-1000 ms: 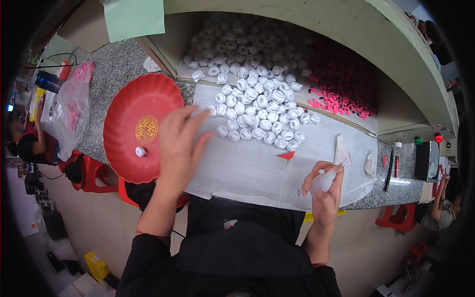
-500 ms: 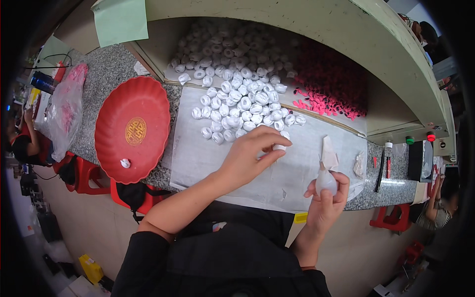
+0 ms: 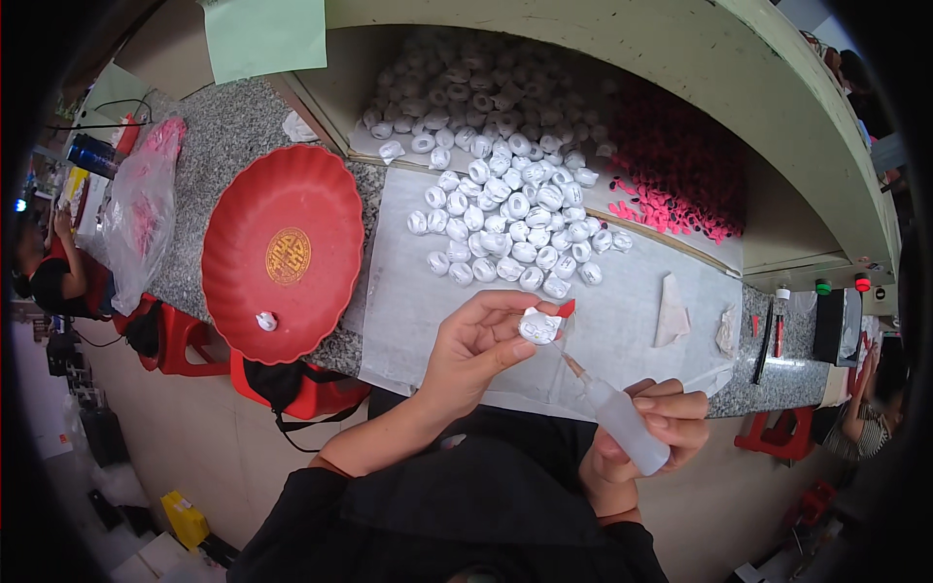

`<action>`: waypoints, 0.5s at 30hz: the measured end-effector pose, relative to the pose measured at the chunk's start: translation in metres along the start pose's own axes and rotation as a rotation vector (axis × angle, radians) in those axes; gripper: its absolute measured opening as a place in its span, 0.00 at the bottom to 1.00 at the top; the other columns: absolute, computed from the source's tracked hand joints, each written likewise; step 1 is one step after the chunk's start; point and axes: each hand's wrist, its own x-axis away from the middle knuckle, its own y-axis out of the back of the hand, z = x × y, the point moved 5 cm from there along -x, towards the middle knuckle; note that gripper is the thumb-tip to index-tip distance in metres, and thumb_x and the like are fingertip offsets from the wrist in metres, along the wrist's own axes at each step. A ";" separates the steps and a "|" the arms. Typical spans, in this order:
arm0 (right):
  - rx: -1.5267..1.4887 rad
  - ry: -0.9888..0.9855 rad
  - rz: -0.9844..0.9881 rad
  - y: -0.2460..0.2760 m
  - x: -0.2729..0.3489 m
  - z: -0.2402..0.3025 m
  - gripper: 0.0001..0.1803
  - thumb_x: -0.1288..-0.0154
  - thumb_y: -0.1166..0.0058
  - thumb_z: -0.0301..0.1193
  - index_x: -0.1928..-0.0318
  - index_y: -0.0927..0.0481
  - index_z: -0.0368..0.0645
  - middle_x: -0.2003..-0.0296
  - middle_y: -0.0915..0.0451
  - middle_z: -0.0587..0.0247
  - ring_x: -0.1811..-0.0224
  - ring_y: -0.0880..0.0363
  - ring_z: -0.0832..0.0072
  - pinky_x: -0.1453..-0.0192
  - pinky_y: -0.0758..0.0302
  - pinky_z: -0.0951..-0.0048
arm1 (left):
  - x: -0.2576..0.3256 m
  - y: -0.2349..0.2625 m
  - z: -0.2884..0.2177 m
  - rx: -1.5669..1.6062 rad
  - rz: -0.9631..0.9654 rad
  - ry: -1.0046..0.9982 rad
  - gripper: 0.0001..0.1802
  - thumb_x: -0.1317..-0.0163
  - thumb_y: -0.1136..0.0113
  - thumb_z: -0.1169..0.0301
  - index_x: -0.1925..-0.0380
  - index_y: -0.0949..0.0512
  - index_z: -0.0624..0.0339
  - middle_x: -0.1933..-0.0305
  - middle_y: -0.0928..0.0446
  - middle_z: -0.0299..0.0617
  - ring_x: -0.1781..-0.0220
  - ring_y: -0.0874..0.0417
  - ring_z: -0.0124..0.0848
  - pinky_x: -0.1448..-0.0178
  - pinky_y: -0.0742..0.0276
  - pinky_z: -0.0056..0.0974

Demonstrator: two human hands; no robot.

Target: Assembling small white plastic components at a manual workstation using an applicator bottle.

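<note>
Over the granite desk [image 3: 233,146], left hand [image 3: 476,345] fingers pinch a white piece [image 3: 537,325], right hand [image 3: 661,432] fingers wrap a squeeze bottle [image 3: 622,420].

A small white bead-like piece [image 3: 537,325], rounded with a hollow face turned up, is pinched in the fingertips just in front of the near edge of the heap of white pieces [image 3: 505,209], and a small red bit [image 3: 566,308] touches its right side. A clear squeeze bottle [image 3: 622,422] lies tilted to the right of and nearer than the heap, gripped around its body. Its thin brownish nozzle [image 3: 572,365] points up-left, with the tip just beside the white piece.
</note>
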 end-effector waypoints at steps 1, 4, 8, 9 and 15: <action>0.000 -0.001 0.003 -0.001 0.001 0.001 0.24 0.58 0.37 0.39 0.70 0.38 0.43 0.73 0.38 0.64 0.79 0.39 0.80 0.78 0.38 0.84 | 0.000 0.001 -0.001 0.003 -0.003 -0.001 0.19 0.50 0.48 0.80 0.56 0.36 0.64 0.56 0.31 0.49 0.53 0.29 0.32 0.48 0.32 0.42; 0.002 -0.019 0.033 -0.003 0.003 0.001 0.23 0.58 0.37 0.39 0.71 0.38 0.43 0.73 0.38 0.64 0.78 0.38 0.79 0.78 0.38 0.84 | 0.001 0.002 -0.002 0.016 0.011 -0.014 0.18 0.50 0.48 0.80 0.57 0.35 0.64 0.56 0.31 0.49 0.53 0.29 0.31 0.47 0.32 0.42; 0.014 -0.027 -0.044 -0.004 0.001 -0.003 0.24 0.56 0.39 0.41 0.69 0.40 0.43 0.73 0.38 0.64 0.78 0.38 0.80 0.78 0.38 0.84 | 0.002 0.002 -0.001 0.031 0.008 -0.018 0.18 0.49 0.48 0.79 0.57 0.35 0.63 0.56 0.31 0.49 0.53 0.28 0.32 0.48 0.31 0.41; -0.006 -0.055 -0.134 -0.002 0.001 -0.005 0.25 0.55 0.40 0.42 0.68 0.41 0.43 0.73 0.38 0.64 0.79 0.39 0.80 0.78 0.38 0.84 | 0.002 0.002 -0.001 0.040 -0.002 -0.034 0.18 0.49 0.49 0.79 0.56 0.35 0.63 0.56 0.31 0.49 0.54 0.28 0.32 0.49 0.31 0.41; -0.193 -0.298 -0.090 -0.019 0.008 -0.032 0.25 0.52 0.44 0.46 0.67 0.44 0.45 0.67 0.32 0.59 0.65 0.28 0.74 0.41 0.42 0.56 | 0.006 0.000 0.004 -0.105 0.025 -0.006 0.14 0.48 0.49 0.80 0.59 0.33 0.64 0.57 0.30 0.51 0.57 0.26 0.33 0.51 0.30 0.38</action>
